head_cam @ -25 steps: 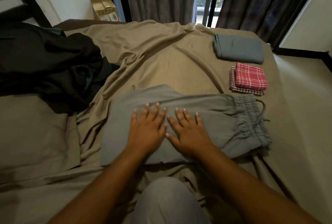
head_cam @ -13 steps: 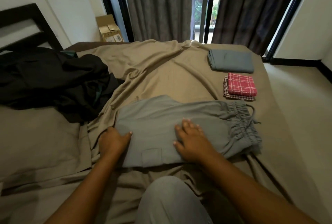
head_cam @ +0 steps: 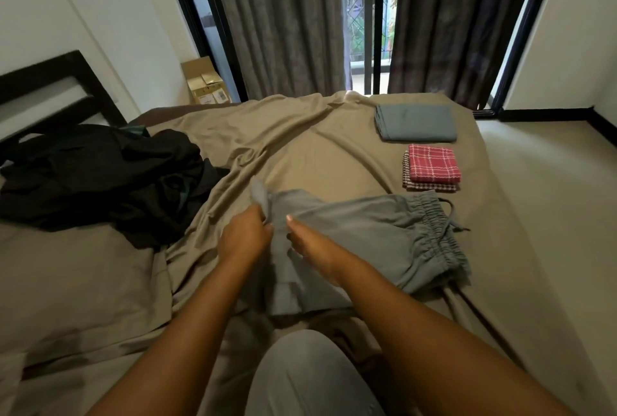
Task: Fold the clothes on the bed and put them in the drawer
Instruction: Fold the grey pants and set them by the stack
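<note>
Grey drawstring trousers [head_cam: 377,235] lie across the tan bed sheet [head_cam: 300,148], waistband to the right. My left hand [head_cam: 245,237] is shut on the trousers' leg end and has lifted it off the bed, over the middle of the garment. My right hand [head_cam: 312,245] lies with its fingers together on the cloth just right of the lifted end; I cannot tell whether it grips. A folded grey garment [head_cam: 415,123] and folded red checked cloths [head_cam: 432,168] sit at the far right of the bed.
A heap of black unfolded clothes [head_cam: 100,178] covers the left side near the dark headboard [head_cam: 56,81]. A cardboard box [head_cam: 205,85] stands by the curtains [head_cam: 283,21]. Floor [head_cam: 551,198] runs along the bed's right edge. My knee [head_cam: 310,375] is at the bottom.
My left hand has gripped the trousers' left end and lifted it up and rightward over the garment. My right hand has shifted left to the middle. The camera has tilted upward.
</note>
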The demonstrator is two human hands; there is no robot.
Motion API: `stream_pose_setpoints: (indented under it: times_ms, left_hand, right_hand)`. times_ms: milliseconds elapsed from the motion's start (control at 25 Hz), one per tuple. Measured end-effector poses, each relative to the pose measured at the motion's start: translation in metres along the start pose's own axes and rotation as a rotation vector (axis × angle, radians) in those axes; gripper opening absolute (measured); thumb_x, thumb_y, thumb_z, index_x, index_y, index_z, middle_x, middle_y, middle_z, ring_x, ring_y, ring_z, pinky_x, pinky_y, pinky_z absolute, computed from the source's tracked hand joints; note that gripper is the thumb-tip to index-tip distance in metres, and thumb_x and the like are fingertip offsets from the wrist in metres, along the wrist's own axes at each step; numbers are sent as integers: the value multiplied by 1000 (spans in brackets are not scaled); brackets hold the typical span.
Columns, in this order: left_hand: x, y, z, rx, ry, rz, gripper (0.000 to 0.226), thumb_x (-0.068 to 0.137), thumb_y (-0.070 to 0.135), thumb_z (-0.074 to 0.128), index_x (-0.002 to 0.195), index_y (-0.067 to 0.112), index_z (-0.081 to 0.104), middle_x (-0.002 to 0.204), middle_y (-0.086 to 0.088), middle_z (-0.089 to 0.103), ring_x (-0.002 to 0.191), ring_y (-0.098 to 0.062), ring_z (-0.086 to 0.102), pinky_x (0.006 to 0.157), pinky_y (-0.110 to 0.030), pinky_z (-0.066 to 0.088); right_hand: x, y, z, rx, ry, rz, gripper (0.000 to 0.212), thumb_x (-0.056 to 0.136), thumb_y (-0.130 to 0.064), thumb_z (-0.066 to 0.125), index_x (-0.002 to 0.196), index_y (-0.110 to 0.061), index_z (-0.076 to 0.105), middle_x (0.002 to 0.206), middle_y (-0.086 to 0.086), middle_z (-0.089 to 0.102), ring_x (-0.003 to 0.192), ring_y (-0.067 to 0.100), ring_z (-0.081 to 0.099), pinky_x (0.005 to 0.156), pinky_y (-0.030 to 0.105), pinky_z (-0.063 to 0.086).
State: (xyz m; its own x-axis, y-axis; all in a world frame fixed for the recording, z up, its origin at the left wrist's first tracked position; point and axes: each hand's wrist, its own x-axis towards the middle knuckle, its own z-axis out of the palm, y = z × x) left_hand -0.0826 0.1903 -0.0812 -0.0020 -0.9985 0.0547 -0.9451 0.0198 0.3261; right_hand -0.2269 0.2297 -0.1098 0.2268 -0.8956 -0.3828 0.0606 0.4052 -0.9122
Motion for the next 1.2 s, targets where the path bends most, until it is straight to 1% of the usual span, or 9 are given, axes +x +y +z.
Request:
stream_pose_setpoints:
  times_ms: [80, 160, 360, 480, 640, 840, 920, 1080, 1200]
  left_hand:
    - [-3, 39, -8, 15, -64, 38, 31, 97, 34, 57, 122, 14, 59, 117, -12, 66, 108, -31, 63, 89, -38, 51]
    - [-10, 74, -16, -34, -136, 75, 29, 95, 29, 60, 118, 11, 62, 113, -14, 68, 103, -32, 65, 88, -38, 53]
    - [-34, 134, -18, -503, -362, 141, 18, 93, 18, 62, 111, 16, 65, 104, -7, 70, 88, -22, 71, 83, -43, 61]
    - [-44, 150, 9, -490, -193, 302, 19, 98, 27, 59, 115, 25, 65, 114, 7, 64, 101, -11, 62, 88, -30, 51]
    - [-49, 144, 88, -40, -244, 452, 55, 102, 51, 44, 154, 33, 36, 165, 0, 26, 150, -22, 26, 117, -41, 29]
    - [-42, 128, 132, 164, -352, 348, 64, 104, 57, 22, 161, 32, 9, 170, 1, 1, 156, -25, 0, 124, -53, 9]
    - [-37, 130, 132, 145, -238, 337, 64, 104, 55, 23, 161, 33, 7, 170, 1, 1, 156, -26, 0, 123, -55, 11]
    - [-33, 131, 150, 114, -285, 303, 63, 102, 62, 13, 159, 41, -2, 169, 9, -12, 155, -23, -13, 123, -58, 3]
    - [-28, 118, 161, 127, -313, 232, 69, 97, 71, 13, 159, 43, -3, 168, 8, -16, 154, -24, -17, 121, -59, 2]
  right_hand:
    - [0, -11, -1, 261, 2, 41, 44, 97, -67, 47, 119, -31, 60, 106, -9, 66, 98, 9, 60, 93, 30, 45]
    - [-1, -18, -8, 346, 76, 37, 55, 97, -64, 49, 127, -22, 66, 120, 3, 70, 112, 20, 63, 99, 38, 50]
    - [-31, -35, -86, 336, 251, -158, 29, 102, -16, 47, 125, -22, 64, 116, 15, 73, 102, 34, 71, 85, 47, 59]
    - [-63, -28, -151, 334, 432, -214, 30, 103, -12, 48, 126, -25, 63, 113, 8, 73, 99, 28, 71, 73, 38, 59]
    - [-82, 16, -227, -43, 715, -148, 35, 105, -18, 50, 140, -18, 57, 132, 11, 64, 109, 28, 63, 91, 40, 54]
    - [-79, 34, -223, -679, 959, 93, 49, 101, -26, 52, 147, -17, 40, 139, 16, 53, 120, 37, 55, 98, 47, 48]
    - [-71, 21, -198, -1204, 1068, -95, 59, 97, -27, 55, 152, -19, 34, 147, 16, 45, 131, 36, 47, 105, 48, 43]
    - [-40, 28, -174, -1544, 523, -177, 65, 100, -55, 40, 158, -30, 26, 169, 8, 13, 156, 29, 8, 124, 56, 5]
    - [-40, 62, -191, -1496, 531, -54, 74, 97, -72, 19, 162, -35, 16, 172, -1, 0, 157, 23, -7, 122, 61, -8]
